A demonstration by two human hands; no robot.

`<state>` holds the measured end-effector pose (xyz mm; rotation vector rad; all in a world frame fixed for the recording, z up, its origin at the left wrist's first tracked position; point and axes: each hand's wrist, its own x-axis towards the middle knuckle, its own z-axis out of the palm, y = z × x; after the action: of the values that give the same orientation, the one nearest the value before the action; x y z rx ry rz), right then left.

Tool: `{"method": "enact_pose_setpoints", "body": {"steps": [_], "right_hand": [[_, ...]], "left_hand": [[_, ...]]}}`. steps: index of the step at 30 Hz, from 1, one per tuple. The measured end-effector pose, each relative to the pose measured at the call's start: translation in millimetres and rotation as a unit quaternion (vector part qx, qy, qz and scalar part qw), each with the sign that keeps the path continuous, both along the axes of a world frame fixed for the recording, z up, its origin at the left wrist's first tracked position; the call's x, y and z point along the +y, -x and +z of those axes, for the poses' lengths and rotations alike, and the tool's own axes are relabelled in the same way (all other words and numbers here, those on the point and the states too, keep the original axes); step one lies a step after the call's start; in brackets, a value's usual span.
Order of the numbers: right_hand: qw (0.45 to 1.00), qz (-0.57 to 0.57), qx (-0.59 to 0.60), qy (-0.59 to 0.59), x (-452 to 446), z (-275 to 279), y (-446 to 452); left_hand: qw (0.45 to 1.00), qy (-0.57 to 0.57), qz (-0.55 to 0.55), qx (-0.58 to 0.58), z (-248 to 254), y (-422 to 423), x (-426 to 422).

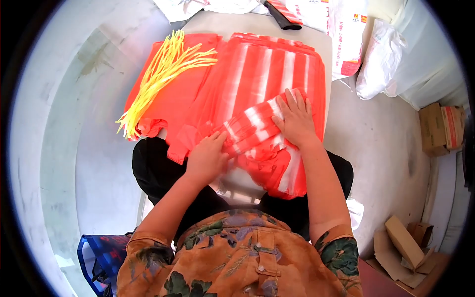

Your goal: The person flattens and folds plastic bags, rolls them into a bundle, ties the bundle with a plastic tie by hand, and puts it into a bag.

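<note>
A folded bundle of thin red-and-white striped plastic bags (252,121) lies slantwise at the near side of a larger stack of striped plastic bags (252,64). My left hand (208,156) is closed on the left end of the bundle, its fingertips partly hidden in the crumpled plastic. With fingers spread, my right hand (296,119) presses flat on the bundle's right end. Loose red plastic hangs below it toward my lap. To the left, a bunch of yellow strips (158,81) rests across a plain red plastic pile (180,94).
The stacks sit on a pale stool-like surface (213,24) before my knees. White printed sacks (349,39) stand behind and to the right. Cardboard boxes (434,129) are by the right wall, with opened cardboard (403,247) lower right. A blue bag (96,257) stands at lower left.
</note>
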<state>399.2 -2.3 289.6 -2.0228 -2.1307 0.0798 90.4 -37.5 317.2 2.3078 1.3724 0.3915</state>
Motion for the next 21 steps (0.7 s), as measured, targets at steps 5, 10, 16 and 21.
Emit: {"method": "enact_pose_setpoints", "body": {"steps": [5,10,16,21], "right_hand": [[1.0,0.0,-0.01,-0.002,0,-1,1],[1.0,0.002,-0.02,0.001,0,-1,1],[0.986,-0.009,0.061,-0.156,-14,4,6],[0.965,-0.06,0.254,-0.014,-60,21,15]], "left_hand": [[0.985,-0.097,0.032,-0.137,2,13,23],[0.983,-0.121,-0.046,-0.132,0,-27,73],[0.995,-0.034,-0.073,0.052,9,-53,97],[0.985,0.057,-0.055,0.152,23,-54,102]]}}
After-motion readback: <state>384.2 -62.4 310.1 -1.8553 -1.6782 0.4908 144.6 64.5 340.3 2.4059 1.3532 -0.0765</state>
